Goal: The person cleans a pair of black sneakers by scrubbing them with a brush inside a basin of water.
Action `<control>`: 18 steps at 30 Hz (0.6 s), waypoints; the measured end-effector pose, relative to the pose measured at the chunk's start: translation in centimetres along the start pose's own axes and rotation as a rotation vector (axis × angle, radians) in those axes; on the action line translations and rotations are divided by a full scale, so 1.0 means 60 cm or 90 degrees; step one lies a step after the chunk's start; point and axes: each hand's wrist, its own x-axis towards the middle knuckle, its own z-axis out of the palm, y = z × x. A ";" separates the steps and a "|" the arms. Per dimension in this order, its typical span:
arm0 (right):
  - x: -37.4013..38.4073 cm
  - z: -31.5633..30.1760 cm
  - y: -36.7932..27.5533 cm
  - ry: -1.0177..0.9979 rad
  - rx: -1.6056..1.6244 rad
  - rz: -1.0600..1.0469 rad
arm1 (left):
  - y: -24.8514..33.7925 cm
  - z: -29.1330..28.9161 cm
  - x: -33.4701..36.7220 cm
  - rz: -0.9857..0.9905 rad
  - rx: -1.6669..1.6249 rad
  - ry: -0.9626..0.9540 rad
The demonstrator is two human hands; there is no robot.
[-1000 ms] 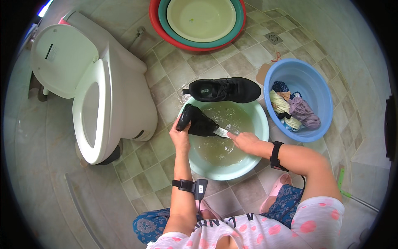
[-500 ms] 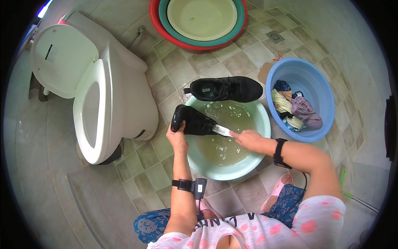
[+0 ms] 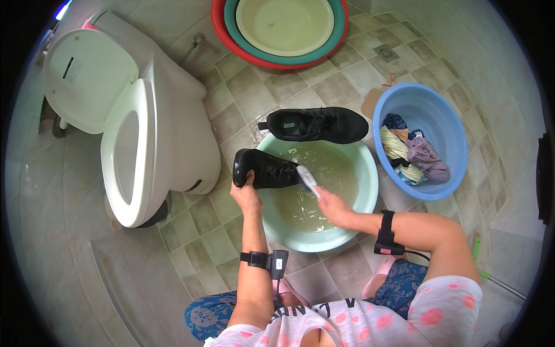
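My left hand (image 3: 247,195) is closed round the toe end of a black shoe (image 3: 267,170), holding it over the left side of a pale green basin (image 3: 370,191) of murky water. In my right hand (image 3: 336,209) is the handle of a white scrubbing brush (image 3: 308,178); its head meets the shoe's right end, and the bristles are mostly hidden. A second black shoe (image 3: 341,125) lies across the basin's far rim, its toe to the right.
A blue basin (image 3: 457,127) with clothes (image 3: 425,157) stands at the right. Red, teal and cream nested basins (image 3: 283,56) are at the back. A white toilet (image 3: 179,121) with its lid up fills the left. A drain (image 3: 385,52) lies in the tiled floor.
My right hand has come slightly nearer to me, and the brush has turned to a steeper slant. The held shoe has shifted a little to the left.
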 end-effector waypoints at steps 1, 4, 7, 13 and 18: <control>-0.012 0.006 -0.021 -0.001 -0.007 -0.039 | -0.002 -0.004 0.004 0.012 -0.008 -0.008; 0.017 -0.010 -0.011 -0.092 -0.068 0.021 | -0.018 -0.006 0.013 0.043 -0.008 -0.025; 0.021 -0.057 0.012 -0.093 -0.361 -0.098 | -0.017 -0.012 0.015 0.045 0.019 -0.027; 0.021 -0.098 0.038 -0.059 -0.396 0.022 | -0.008 -0.016 0.008 0.032 0.016 -0.046; 0.050 -0.072 0.088 -0.046 -0.372 0.064 | 0.029 0.038 -0.056 0.144 0.307 -0.138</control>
